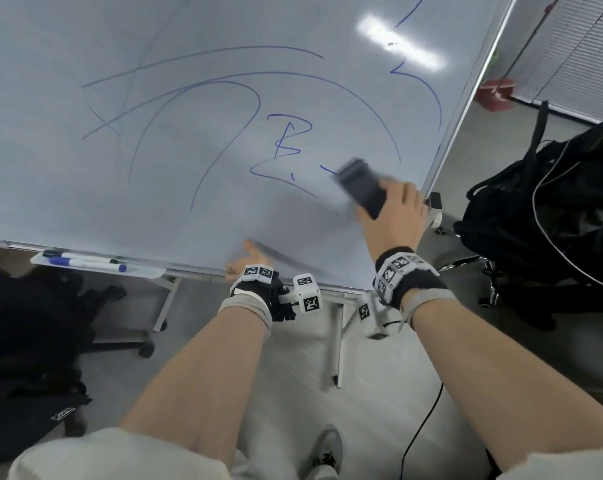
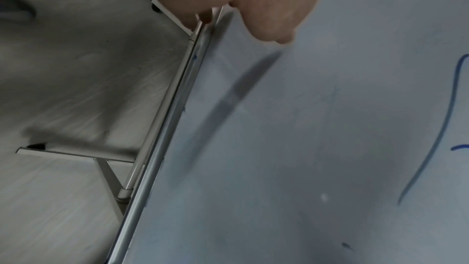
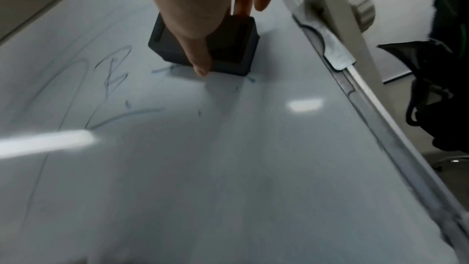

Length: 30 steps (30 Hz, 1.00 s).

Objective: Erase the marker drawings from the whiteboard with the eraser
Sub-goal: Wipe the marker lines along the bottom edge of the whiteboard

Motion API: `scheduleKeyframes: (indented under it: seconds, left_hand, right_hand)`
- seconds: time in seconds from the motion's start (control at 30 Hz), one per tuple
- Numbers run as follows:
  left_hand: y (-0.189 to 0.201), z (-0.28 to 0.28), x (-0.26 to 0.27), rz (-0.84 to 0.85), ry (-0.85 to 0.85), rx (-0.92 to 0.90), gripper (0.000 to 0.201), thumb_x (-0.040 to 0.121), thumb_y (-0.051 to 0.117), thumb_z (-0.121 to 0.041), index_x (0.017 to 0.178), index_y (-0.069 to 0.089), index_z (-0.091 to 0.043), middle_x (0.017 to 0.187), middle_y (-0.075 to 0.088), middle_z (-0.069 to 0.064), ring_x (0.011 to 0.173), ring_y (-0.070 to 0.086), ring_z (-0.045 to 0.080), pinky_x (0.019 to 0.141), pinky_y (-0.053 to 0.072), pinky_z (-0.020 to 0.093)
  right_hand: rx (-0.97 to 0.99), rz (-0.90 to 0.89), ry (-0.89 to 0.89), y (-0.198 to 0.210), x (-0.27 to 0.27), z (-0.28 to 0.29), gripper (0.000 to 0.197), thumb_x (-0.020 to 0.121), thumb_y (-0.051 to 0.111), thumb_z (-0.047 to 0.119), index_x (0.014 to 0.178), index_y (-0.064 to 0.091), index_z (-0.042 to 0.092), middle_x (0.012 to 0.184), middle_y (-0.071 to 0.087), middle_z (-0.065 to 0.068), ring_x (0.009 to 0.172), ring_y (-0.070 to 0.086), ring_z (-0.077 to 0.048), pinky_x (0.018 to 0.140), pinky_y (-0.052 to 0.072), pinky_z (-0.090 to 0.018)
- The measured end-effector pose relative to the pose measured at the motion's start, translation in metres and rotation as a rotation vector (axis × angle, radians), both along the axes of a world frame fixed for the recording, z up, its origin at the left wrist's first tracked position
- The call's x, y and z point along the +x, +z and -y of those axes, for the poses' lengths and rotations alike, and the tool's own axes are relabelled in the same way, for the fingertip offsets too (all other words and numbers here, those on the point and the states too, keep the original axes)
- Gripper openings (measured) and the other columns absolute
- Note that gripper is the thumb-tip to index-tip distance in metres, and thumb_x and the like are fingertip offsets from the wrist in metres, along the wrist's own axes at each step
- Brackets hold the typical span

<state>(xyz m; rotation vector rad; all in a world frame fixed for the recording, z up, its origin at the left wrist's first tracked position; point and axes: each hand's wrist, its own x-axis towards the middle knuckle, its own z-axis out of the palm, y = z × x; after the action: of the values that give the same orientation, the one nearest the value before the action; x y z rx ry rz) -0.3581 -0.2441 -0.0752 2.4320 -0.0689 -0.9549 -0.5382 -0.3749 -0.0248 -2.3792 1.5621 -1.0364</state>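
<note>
A large whiteboard (image 1: 189, 209) carries blue marker drawings (image 1: 286, 140): long arcs and a letter B. My right hand (image 1: 393, 209) grips a dark rectangular eraser (image 1: 360, 185) and presses it flat on the board near the right edge, beside the B. In the right wrist view my thumb lies along the eraser (image 3: 228, 51), with short marker strokes (image 3: 159, 70) showing at its near edge. My left hand (image 1: 248, 261) holds the board's bottom rim, thumb on the front face and fingers hooked behind, as the left wrist view shows at the rim (image 2: 203, 27).
A marker tray (image 1: 96, 266) with blue and black markers hangs under the board's left part. A black bag with cables (image 1: 552, 209) sits on a chair at the right. Another dark chair (image 1: 33, 341) stands at the left. The board's stand legs (image 1: 338, 341) cross the grey floor.
</note>
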Motion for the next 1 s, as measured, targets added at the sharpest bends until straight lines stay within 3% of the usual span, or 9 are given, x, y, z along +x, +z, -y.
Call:
scheduleKeyframes:
  seconds: [0.1,0.17,0.23,0.33,0.47,0.63,0.8,0.9,1.0]
  left_hand:
    - [-0.003,-0.005,0.002,0.113,-0.549,0.289,0.026,0.087,0.064,-0.020,0.108,0.070,-0.005,0.110,0.068,0.020,0.109,0.062,0.047,0.099,0.050,0.053]
    - [0.007,-0.011,-0.005,0.102,-0.767,0.364,0.018,0.088,0.062,-0.019,0.095,0.069,-0.004,0.096,0.067,0.017,0.102,0.066,0.044,0.096,0.052,0.051]
    - [0.012,-0.017,-0.009,0.132,-0.875,0.335,0.019,0.091,0.063,-0.023,0.094,0.070,-0.006,0.088,0.061,0.014,0.094,0.066,0.035,0.088,0.053,0.035]
    - [0.008,-0.021,-0.011,0.210,-0.932,0.281,0.024,0.090,0.066,-0.036,0.090,0.069,-0.013,0.100,0.070,0.012,0.086,0.063,0.028,0.071,0.041,0.022]
    - [-0.001,-0.023,-0.011,0.204,-0.979,0.286,0.031,0.087,0.069,-0.042,0.101,0.071,-0.015,0.111,0.071,0.009,0.094,0.065,0.026,0.077,0.046,0.025]
    - [-0.008,-0.021,-0.006,0.138,-0.878,0.240,0.032,0.083,0.078,-0.027,0.103,0.072,-0.004,0.086,0.062,0.012,0.077,0.056,0.023,0.071,0.042,0.022]
    - [-0.007,-0.016,-0.003,0.138,-0.895,0.228,0.026,0.088,0.070,-0.022,0.104,0.072,-0.002,0.108,0.072,0.017,0.098,0.069,0.029,0.077,0.049,0.029]
    - [-0.004,-0.018,0.003,0.134,-0.898,0.237,0.024,0.086,0.071,-0.032,0.091,0.069,-0.008,0.087,0.066,0.014,0.078,0.061,0.028,0.069,0.043,0.026]
    - [-0.001,-0.018,0.004,0.178,-0.935,0.254,0.027,0.086,0.070,-0.041,0.084,0.064,-0.014,0.086,0.065,0.015,0.079,0.064,0.030,0.066,0.040,0.024]
  right_hand:
    - [-0.036,0.087,-0.077,0.007,-0.003,0.009,0.052,0.074,0.077,0.037,0.115,0.057,0.014,0.115,0.058,-0.008,0.107,0.052,-0.032,0.087,0.042,-0.043]
    - [-0.022,0.058,-0.074,-0.003,-0.003,0.003,0.050,0.072,0.079,0.035,0.111,0.057,0.013,0.112,0.058,-0.009,0.105,0.052,-0.033,0.087,0.043,-0.045]
    - [0.033,0.035,-0.060,-0.021,-0.008,-0.007,0.050,0.069,0.081,0.032,0.107,0.057,0.012,0.108,0.057,-0.010,0.103,0.052,-0.034,0.088,0.043,-0.044]
    - [0.142,-0.037,-0.005,-0.038,-0.014,-0.017,0.050,0.065,0.083,0.029,0.105,0.057,0.014,0.106,0.056,-0.009,0.102,0.052,-0.034,0.089,0.042,-0.042]
    - [0.053,-0.019,-0.021,-0.020,-0.014,-0.002,0.050,0.068,0.081,0.031,0.110,0.059,0.015,0.110,0.057,-0.008,0.104,0.052,-0.032,0.090,0.040,-0.041]
    - [-0.007,0.123,-0.128,0.004,-0.006,0.014,0.050,0.071,0.080,0.033,0.111,0.056,0.014,0.112,0.057,-0.009,0.104,0.051,-0.032,0.086,0.045,-0.046]
    - [0.086,-0.003,0.043,-0.024,0.005,-0.011,0.051,0.064,0.086,0.031,0.104,0.058,0.014,0.107,0.056,-0.010,0.098,0.051,-0.033,0.083,0.043,-0.041]
    - [0.099,-0.182,0.202,-0.025,0.016,-0.019,0.053,0.059,0.088,0.030,0.103,0.061,0.017,0.105,0.056,-0.009,0.096,0.053,-0.033,0.079,0.042,-0.041]
    - [0.086,-0.025,0.089,0.000,0.013,-0.003,0.052,0.067,0.084,0.036,0.109,0.060,0.018,0.109,0.057,-0.007,0.101,0.053,-0.031,0.084,0.045,-0.041]
